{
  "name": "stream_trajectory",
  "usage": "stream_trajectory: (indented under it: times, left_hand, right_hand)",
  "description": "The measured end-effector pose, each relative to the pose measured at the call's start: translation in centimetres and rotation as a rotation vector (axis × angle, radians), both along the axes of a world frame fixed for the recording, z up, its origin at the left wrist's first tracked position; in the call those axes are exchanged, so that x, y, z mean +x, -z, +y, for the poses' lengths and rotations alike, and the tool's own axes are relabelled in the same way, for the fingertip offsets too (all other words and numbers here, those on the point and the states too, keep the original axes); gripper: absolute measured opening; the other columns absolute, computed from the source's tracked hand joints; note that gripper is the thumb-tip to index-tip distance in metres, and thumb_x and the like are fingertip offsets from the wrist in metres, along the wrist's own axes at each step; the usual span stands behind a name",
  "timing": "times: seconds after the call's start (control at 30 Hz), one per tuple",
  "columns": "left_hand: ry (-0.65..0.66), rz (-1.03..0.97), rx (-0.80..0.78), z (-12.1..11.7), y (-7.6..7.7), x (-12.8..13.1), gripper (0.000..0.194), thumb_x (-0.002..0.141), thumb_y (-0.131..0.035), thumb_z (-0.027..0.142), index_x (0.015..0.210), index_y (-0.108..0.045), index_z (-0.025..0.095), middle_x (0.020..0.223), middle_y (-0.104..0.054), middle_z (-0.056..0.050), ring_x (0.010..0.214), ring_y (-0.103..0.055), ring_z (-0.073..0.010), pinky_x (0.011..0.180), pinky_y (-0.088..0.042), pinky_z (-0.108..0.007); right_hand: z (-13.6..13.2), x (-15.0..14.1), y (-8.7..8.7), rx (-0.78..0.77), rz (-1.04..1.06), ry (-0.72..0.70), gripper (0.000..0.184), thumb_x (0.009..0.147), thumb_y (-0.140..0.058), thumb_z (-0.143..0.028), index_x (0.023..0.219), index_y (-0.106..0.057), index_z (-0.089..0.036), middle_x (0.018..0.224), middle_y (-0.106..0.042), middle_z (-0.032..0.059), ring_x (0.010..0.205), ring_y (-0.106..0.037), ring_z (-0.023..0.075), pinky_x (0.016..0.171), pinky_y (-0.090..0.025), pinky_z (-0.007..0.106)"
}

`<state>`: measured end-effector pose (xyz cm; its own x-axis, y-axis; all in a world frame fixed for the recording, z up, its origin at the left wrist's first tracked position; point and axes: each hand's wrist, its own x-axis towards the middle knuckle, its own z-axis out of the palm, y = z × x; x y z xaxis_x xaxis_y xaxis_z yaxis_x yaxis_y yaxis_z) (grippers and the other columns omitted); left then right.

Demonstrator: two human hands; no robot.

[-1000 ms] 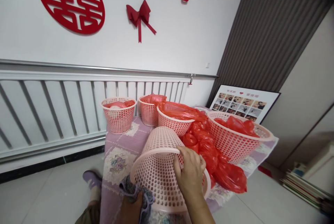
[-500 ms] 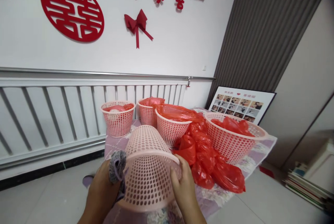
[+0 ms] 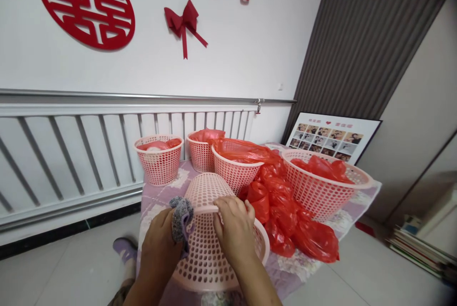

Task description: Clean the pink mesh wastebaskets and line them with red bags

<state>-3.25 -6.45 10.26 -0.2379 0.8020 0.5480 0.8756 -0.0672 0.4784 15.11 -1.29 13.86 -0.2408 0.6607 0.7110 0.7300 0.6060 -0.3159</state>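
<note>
A pink perforated plastic basket point(image 3: 205, 249) lies on its side on the table, its wide mouth facing me. At the left of its rim, my left hand point(image 3: 162, 237) is closed around a crumpled grey and purple cloth point(image 3: 181, 220). My right hand point(image 3: 235, 230) grips the upper rim, fingers over the outside and thumb toward the inside. Behind it stands a pink basket point(image 3: 237, 175) with a red plastic bag point(image 3: 246, 150) draped over its rim. More red plastic bags point(image 3: 282, 218) lie heaped to the right of my right hand.
Pink baskets holding red bags stand at the back left point(image 3: 160, 165), back middle point(image 3: 202, 153) and right point(image 3: 317, 196). A flowered purple tablecloth point(image 3: 153, 196) covers the table. Beyond it are a white radiator point(image 3: 85, 153) and a leaning photo board point(image 3: 332, 137).
My right hand has shifted left along the rim, from its right side to the top. My left hand with the cloth has moved right, and a shoe shows more fully at lower left.
</note>
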Motion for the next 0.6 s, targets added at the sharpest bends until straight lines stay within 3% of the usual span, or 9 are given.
stream_trajectory:
  times: [0.27,0.47,0.6]
  left_hand:
    - [-0.077,-0.073,0.053,0.0,3.8,-1.1,0.03,0.085,-0.049,0.028,0.112,-0.058,0.018,0.114,-0.064,-0.012,0.111,-0.057,-0.03,0.096,-0.047,-0.046]
    - [-0.236,-0.506,-0.166,-0.6,8.0,-1.2,0.042,0.082,-0.053,0.038,0.115,-0.056,0.014,0.118,-0.067,-0.018,0.114,-0.062,-0.0316,0.097,-0.049,-0.049]
    - [-0.21,-0.794,-0.275,-0.8,10.9,0.1,0.045,0.082,-0.053,0.039,0.116,-0.059,0.01,0.122,-0.067,-0.018,0.121,-0.059,-0.0285,0.105,-0.046,-0.045]
  right_hand:
    - [0.4,0.0,0.4,0.054,-0.006,0.028,0.021,0.084,-0.057,-0.014,0.101,-0.061,-0.026,0.102,-0.07,0.0017,0.104,-0.057,0.0237,0.102,-0.022,0.048]
    - [0.7,0.7,0.6,0.053,0.01,0.076,0.019,0.084,-0.057,-0.015,0.1,-0.061,-0.025,0.1,-0.07,0.0022,0.102,-0.059,0.0249,0.101,-0.024,0.049]
    - [0.9,1.3,0.9,0.085,0.023,0.12,0.019,0.083,-0.056,-0.015,0.098,-0.061,-0.025,0.098,-0.07,0.0023,0.1,-0.06,0.0251,0.099,-0.026,0.049]
